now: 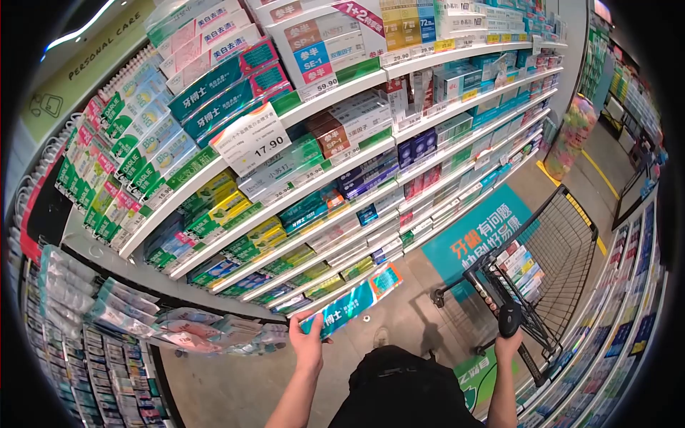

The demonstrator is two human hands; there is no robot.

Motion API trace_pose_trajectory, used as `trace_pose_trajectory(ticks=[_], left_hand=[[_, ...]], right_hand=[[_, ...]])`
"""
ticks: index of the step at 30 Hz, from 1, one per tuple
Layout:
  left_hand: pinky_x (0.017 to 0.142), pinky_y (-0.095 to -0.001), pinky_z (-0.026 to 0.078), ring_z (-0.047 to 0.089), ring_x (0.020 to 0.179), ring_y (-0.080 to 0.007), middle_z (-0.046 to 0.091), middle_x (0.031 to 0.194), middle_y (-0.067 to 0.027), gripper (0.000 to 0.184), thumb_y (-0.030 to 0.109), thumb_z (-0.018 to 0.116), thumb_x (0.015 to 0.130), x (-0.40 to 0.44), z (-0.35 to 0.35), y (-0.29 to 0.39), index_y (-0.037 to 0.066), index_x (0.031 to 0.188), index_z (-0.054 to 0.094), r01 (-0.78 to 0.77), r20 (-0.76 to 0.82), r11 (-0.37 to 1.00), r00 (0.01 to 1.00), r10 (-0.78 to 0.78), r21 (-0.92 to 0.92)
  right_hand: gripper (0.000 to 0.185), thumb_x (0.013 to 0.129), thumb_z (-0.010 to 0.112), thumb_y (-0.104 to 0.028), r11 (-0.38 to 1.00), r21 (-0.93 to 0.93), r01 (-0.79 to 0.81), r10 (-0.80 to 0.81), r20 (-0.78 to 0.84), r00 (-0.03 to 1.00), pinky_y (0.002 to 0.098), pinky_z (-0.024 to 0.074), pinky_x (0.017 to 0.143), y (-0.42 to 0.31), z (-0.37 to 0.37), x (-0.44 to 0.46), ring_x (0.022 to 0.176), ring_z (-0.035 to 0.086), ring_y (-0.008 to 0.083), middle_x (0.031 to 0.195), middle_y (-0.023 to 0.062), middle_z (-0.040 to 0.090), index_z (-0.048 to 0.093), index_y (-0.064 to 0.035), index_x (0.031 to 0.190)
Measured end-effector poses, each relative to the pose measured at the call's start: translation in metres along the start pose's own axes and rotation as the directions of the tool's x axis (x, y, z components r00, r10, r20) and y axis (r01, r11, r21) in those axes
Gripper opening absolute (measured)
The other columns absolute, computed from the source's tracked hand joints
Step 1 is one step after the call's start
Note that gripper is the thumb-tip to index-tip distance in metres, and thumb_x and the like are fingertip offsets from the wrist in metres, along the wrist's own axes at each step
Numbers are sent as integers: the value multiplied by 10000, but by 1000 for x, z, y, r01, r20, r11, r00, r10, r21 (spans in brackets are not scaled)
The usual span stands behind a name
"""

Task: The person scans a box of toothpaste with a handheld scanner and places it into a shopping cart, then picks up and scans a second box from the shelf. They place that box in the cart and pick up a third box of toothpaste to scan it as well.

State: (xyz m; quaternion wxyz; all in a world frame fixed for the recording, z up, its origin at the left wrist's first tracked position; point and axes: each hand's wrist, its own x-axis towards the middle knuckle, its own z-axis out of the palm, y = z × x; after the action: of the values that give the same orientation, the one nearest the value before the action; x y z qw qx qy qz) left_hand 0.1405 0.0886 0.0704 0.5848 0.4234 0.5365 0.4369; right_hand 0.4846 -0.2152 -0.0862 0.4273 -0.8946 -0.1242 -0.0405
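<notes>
My left hand (308, 341) is closed around one end of a teal toothpaste box (357, 303) with an orange panel at its far end. The box is held tilted in front of the lower shelves, clear of them. On the right, my right hand (507, 344) grips the black handle (509, 320) of a shopping cart (564, 250); its fingers are partly hidden. Several stacked boxes (521, 271) lie in the cart. Toothpaste boxes in many colours fill the shelf unit (335, 155) ahead, and a price card (255, 139) reads 17.90.
Hanging packets (128, 307) line a rack at the left. Another stocked shelf (599, 321) runs along the right side. A teal floor sign (478, 221) lies beside the cart on the grey floor. A tall container of colourful items (573, 135) stands at the shelf's far end.
</notes>
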Motion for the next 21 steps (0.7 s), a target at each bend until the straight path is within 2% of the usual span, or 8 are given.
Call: trace_pose_trajectory(ticks=[4, 9, 12, 14, 16, 17, 21], left_hand=[[431, -281, 479, 612, 694, -153, 586, 898, -53, 238, 170, 653, 883, 8, -4, 19, 87, 1045, 500, -30, -33, 1000, 999, 30, 5], [439, -283, 487, 605, 695, -143, 578, 888, -38, 227, 171, 649, 887, 19, -10, 6, 102, 1046, 502, -31, -25, 999, 999, 31, 9], [442, -274, 482, 594, 663, -134, 576, 867, -40, 217, 179, 638, 897, 28, -11, -1, 99, 1043, 499, -54, -38, 998, 998, 55, 36], [444, -259, 473, 582, 642, -131, 571, 854, -46, 213, 185, 626, 907, 46, -19, -8, 93, 1048, 496, -53, -34, 998, 998, 55, 42], [465, -272, 502, 605, 739, -154, 562, 993, -83, 251, 173, 638, 898, 61, -25, -5, 77, 1080, 493, -55, -21, 998, 998, 55, 19], [466, -265, 493, 604, 754, -146, 567, 996, -77, 260, 197, 631, 906, 67, -24, 2, 76, 1089, 491, -22, -14, 999, 1000, 23, 39], [498, -268, 504, 596, 793, -140, 562, 1021, -83, 289, 216, 640, 905, 95, -18, 17, 62, 1097, 489, -84, -55, 992, 995, 89, 93]], right_hand=[[299, 629, 558, 39, 1000, 2, -1, 1, 8, 1000, 462, 437, 801, -12, -4, -1, 891, 555, 466, 847, 239, 601, 598, 25, 925], [287, 640, 555, 34, 998, 30, 64, -64, 7, 998, 446, 454, 768, -23, -6, -1, 859, 568, 467, 856, 239, 611, 596, 28, 924], [268, 639, 558, 30, 992, -56, 109, -113, -64, 992, 444, 459, 754, -4, 1, -2, 843, 572, 466, 855, 249, 612, 600, 28, 904], [264, 639, 568, 19, 997, -55, 58, -60, -49, 997, 454, 458, 764, -16, -1, -2, 851, 573, 463, 851, 256, 612, 603, 26, 900], [250, 642, 577, 9, 995, -87, 58, -63, -55, 996, 451, 459, 766, -18, 1, -2, 843, 573, 463, 836, 254, 610, 605, 28, 891], [238, 659, 584, 4, 995, -73, 62, -66, -55, 996, 436, 463, 763, -19, 1, -3, 840, 581, 459, 828, 249, 613, 606, 29, 894], [231, 693, 586, 1, 999, -45, 24, -22, 29, 999, 417, 469, 753, -33, -4, -3, 852, 598, 446, 840, 243, 624, 608, 27, 922]])
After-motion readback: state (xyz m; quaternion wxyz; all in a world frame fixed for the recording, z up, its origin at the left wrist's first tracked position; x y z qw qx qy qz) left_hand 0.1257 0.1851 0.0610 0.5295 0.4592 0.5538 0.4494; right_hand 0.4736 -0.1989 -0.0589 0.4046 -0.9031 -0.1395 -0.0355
